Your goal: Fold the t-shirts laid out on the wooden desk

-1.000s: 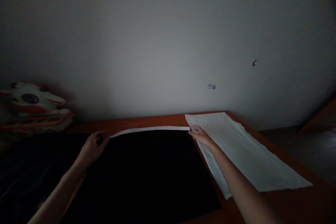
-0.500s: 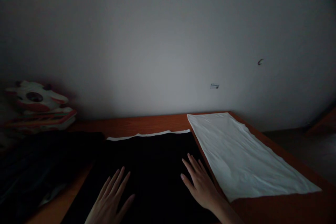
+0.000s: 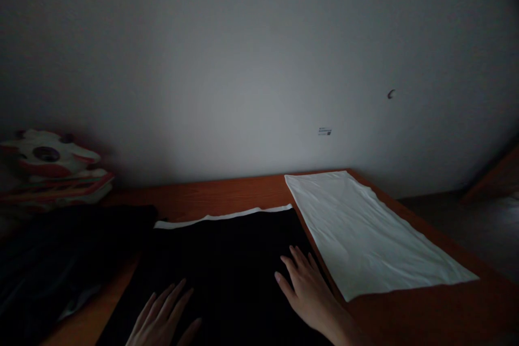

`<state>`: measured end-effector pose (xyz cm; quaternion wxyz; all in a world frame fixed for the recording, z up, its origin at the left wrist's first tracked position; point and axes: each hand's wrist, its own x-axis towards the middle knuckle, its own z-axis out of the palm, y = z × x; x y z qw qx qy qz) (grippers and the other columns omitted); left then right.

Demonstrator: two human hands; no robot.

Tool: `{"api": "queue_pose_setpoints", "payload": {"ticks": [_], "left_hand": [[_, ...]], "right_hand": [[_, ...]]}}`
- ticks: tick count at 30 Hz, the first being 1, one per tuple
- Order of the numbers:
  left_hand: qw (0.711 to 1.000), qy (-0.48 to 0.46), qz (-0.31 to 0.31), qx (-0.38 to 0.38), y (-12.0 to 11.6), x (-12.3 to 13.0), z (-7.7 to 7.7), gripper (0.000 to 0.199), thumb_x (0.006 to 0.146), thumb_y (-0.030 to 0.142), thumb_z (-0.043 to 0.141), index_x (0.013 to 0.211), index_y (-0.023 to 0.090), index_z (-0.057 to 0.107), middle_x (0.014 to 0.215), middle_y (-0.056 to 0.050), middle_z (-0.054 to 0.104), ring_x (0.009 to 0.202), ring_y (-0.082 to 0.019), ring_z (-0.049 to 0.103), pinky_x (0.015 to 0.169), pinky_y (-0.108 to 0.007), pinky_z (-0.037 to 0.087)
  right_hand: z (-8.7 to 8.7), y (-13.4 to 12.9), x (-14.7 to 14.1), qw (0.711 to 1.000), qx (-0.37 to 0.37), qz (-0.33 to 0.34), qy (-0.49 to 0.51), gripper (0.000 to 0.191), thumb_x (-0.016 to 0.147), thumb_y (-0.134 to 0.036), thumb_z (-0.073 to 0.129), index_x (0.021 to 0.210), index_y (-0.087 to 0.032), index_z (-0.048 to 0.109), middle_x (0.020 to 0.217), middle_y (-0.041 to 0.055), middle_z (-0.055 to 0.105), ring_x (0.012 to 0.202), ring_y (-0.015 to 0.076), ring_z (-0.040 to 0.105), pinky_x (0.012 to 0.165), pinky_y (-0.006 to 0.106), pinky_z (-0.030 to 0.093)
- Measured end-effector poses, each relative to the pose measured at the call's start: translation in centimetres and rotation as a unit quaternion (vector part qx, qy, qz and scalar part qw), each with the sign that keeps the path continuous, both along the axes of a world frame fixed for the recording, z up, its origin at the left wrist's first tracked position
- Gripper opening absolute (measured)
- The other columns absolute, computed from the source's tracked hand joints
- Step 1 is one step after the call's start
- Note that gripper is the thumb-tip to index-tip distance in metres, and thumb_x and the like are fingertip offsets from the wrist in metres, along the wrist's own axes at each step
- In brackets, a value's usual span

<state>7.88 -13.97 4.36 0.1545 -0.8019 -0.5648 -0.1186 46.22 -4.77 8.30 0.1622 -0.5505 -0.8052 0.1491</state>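
A black cloth (image 3: 227,259) lies spread on the wooden table (image 3: 227,192), with a narrow white strip (image 3: 227,216) along its far edge. My left hand (image 3: 160,316) rests palm down on the cloth's left part, fingers stretched out; its lower part is cut off by the frame. On the right part of the cloth, my right hand (image 3: 308,292) lies flat with the fingers spread. Neither hand grips anything. Just right of the black cloth, a white cloth (image 3: 373,232) is laid out flat with light wrinkles.
A dark heap of cloth (image 3: 68,259) lies on the left. Behind it stands a red and white animal-shaped toy with a keyboard (image 3: 60,173). A pale wall (image 3: 243,65) rises at the table's back edge; a small label (image 3: 325,131) and a hook (image 3: 391,94) are on it.
Both hands have slid slightly toward me on the black cloth. The cloth's far left corner has shifted nearer. The view has turned a little to the right.
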Motion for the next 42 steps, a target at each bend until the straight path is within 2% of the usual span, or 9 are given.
{"api": "queue_pose_setpoints", "payload": {"ticks": [2, 7, 10, 13, 20, 24, 31, 36, 42], "left_hand": [[1.0, -0.008, 0.0, -0.007, 1.8, 1.5, 1.0, 0.051, 0.097, 0.053, 0.044, 0.146, 0.039, 0.049, 0.148, -0.003, 0.057, 0.13, -0.032, 0.059, 0.101, -0.053, 0.055], [0.998, -0.013, -0.007, -0.058, 8.9, 7.6, 4.0, 0.053, 0.1, 0.044, 0.04, 0.147, 0.022, 0.05, 0.159, -0.012, 0.042, 0.143, -0.031, 0.044, 0.112, -0.05, 0.046], [0.996, -0.018, 0.024, -0.081, 12.8, 9.6, 3.9, 0.052, 0.1, 0.033, 0.037, 0.148, 0.015, 0.048, 0.159, -0.015, 0.039, 0.146, -0.033, 0.039, 0.113, -0.053, 0.043], [0.994, -0.035, 0.041, -0.09, 14.9, 9.7, 2.4, 0.053, 0.099, 0.03, 0.036, 0.149, 0.014, 0.045, 0.159, -0.016, 0.039, 0.147, -0.033, 0.036, 0.115, -0.055, 0.039], [0.995, -0.068, 0.003, -0.072, 15.0, 8.4, 0.3, 0.053, 0.101, 0.034, 0.035, 0.152, 0.02, 0.041, 0.159, -0.011, 0.042, 0.149, -0.028, 0.034, 0.119, -0.054, 0.035], [0.996, -0.062, 0.001, -0.06, 14.7, 8.8, 0.7, 0.049, 0.1, 0.031, 0.038, 0.148, 0.023, 0.048, 0.159, -0.011, 0.043, 0.148, -0.03, 0.036, 0.117, -0.054, 0.038], [0.995, -0.068, 0.039, -0.061, 13.9, 9.9, 2.4, 0.044, 0.098, 0.028, 0.041, 0.135, 0.018, 0.061, 0.144, -0.014, 0.059, 0.128, -0.032, 0.057, 0.107, -0.049, 0.048], [0.996, -0.066, 0.01, -0.065, 14.0, 9.5, 1.7, 0.045, 0.1, 0.03, 0.037, 0.139, 0.021, 0.058, 0.153, -0.013, 0.051, 0.137, -0.03, 0.051, 0.112, -0.051, 0.044], [0.994, -0.087, 0.022, -0.061, 14.3, 9.4, 0.8, 0.046, 0.099, 0.031, 0.039, 0.14, 0.018, 0.056, 0.153, -0.015, 0.051, 0.139, -0.03, 0.05, 0.114, -0.053, 0.042]], "right_hand": [[1.3, 1.0, -2.3, 1.0, 0.021, 0.016, 0.002, 0.046, 0.102, -0.043, 0.044, 0.133, -0.015, 0.064, 0.155, 0.0207, 0.044, 0.146, 0.0384, 0.038, 0.118, 0.063, 0.028], [3.1, 5.0, -9.3, 0.993, 0.049, 0.109, 0.011, 0.046, 0.101, -0.029, 0.045, 0.143, -0.012, 0.052, 0.158, 0.0205, 0.039, 0.148, 0.0349, 0.034, 0.118, 0.061, 0.028], [2.2, 7.4, -11.8, 0.991, 0.054, 0.121, 0.004, 0.051, 0.099, -0.022, 0.045, 0.15, -0.011, 0.044, 0.16, 0.0212, 0.036, 0.15, 0.0344, 0.03, 0.118, 0.062, 0.027], [0.5, 8.9, -12.3, 0.991, 0.057, 0.124, 0.003, 0.052, 0.1, -0.022, 0.044, 0.152, -0.017, 0.042, 0.161, 0.017, 0.034, 0.151, 0.0311, 0.029, 0.12, 0.061, 0.025], [-0.9, 8.9, -11.5, 0.99, 0.073, 0.116, 0.022, 0.046, 0.103, -0.031, 0.045, 0.148, -0.025, 0.049, 0.16, 0.012, 0.038, 0.15, 0.0274, 0.031, 0.122, 0.056, 0.023], [-0.7, 8.8, -11.4, 0.991, 0.082, 0.107, 0.027, 0.044, 0.102, -0.029, 0.047, 0.145, -0.028, 0.052, 0.159, 0.0107, 0.042, 0.15, 0.0273, 0.031, 0.121, 0.054, 0.026], [-0.5, 8.6, -11.4, 0.99, 0.105, 0.092, 0.032, 0.038, 0.1, -0.031, 0.049, 0.136, -0.024, 0.062, 0.15, 0.0131, 0.051, 0.143, 0.0286, 0.041, 0.121, 0.054, 0.027], [-0.2, 8.4, -11.5, 0.988, 0.111, 0.099, 0.037, 0.037, 0.098, -0.025, 0.049, 0.132, -0.021, 0.065, 0.138, 0.013, 0.06, 0.127, 0.0264, 0.054, 0.112, 0.044, 0.041], [-0.5, 8.5, -11.5, 0.988, 0.111, 0.105, 0.036, 0.038, 0.099, -0.025, 0.049, 0.133, -0.02, 0.065, 0.142, 0.013, 0.058, 0.129, 0.0271, 0.054, 0.114, 0.044, 0.039]]}}
